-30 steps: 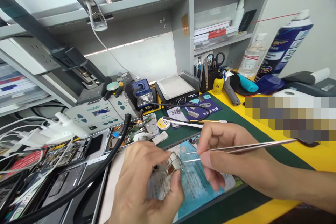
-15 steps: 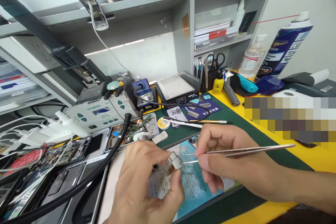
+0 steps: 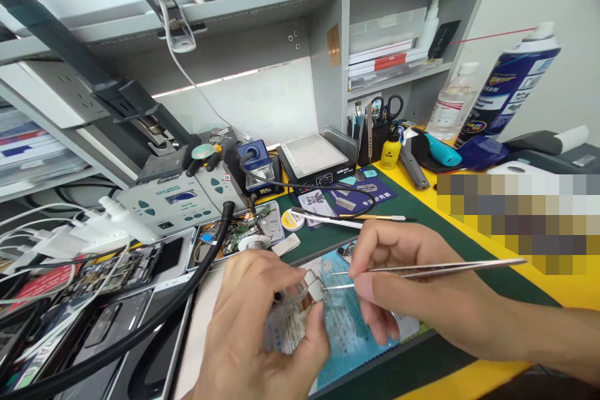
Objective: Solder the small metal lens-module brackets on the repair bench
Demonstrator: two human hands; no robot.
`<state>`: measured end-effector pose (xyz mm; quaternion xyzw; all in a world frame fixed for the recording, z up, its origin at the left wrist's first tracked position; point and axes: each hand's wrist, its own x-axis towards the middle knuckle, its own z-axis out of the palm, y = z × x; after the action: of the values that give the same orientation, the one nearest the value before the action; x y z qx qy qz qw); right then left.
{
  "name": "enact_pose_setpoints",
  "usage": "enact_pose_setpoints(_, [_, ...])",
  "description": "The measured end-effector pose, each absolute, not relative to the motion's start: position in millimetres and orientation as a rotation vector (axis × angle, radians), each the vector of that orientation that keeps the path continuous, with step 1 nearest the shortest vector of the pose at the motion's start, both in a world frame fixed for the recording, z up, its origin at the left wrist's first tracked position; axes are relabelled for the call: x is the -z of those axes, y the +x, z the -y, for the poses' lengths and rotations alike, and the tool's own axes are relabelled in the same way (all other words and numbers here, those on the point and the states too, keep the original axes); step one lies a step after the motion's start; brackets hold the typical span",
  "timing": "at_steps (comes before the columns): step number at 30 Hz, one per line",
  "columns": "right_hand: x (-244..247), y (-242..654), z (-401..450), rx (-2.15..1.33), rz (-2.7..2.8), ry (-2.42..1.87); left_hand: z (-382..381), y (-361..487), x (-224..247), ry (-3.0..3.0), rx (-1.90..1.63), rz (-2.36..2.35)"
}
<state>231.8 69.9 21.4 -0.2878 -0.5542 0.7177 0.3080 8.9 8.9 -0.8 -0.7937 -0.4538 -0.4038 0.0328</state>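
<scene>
Between the thumb and fingertips of my left hand [image 3: 257,325] is a small whitish metal part [image 3: 315,288] with a copper-brown strip showing below it; its exact kind is too small to make out. My right hand [image 3: 412,275] pinches metal tweezers [image 3: 450,267], whose two tips are apart and point left. The lower tip is at the right edge of the part; whether it touches, I cannot tell. Both hands are above a blue printed sheet [image 3: 344,337] on the green mat [image 3: 394,367].
At left, a black hose [image 3: 154,328] crosses phone parts near a soldering station [image 3: 175,200]. A tray of circuit boards [image 3: 276,231] sits behind my left hand. Farther back stand a heating plate [image 3: 312,156], a yellow bottle [image 3: 390,151] and a spray can [image 3: 509,87].
The small part has tilted slightly in my left fingers. The tweezers' lower tip has shifted up a little; both hands stay in nearly the same place.
</scene>
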Motion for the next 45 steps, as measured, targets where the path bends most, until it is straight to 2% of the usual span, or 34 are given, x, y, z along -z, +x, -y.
enact_pose_setpoints(31, [-19.0, 232.4, -70.8, -1.862, 1.399, -0.701, -10.1, 11.1, -0.6, -2.422, 1.225, 1.404])
enact_pose_setpoints(38, [-19.6, 232.0, -77.8, -1.793, 1.349, -0.692, -17.1, -3.3, -0.3, -2.490, 0.924, 1.556])
enact_pose_setpoints(45, [-14.5, 234.9, -85.0, -1.751, 1.341, -0.716, -18.6, -13.9, 1.0, -2.554, 0.834, 1.566])
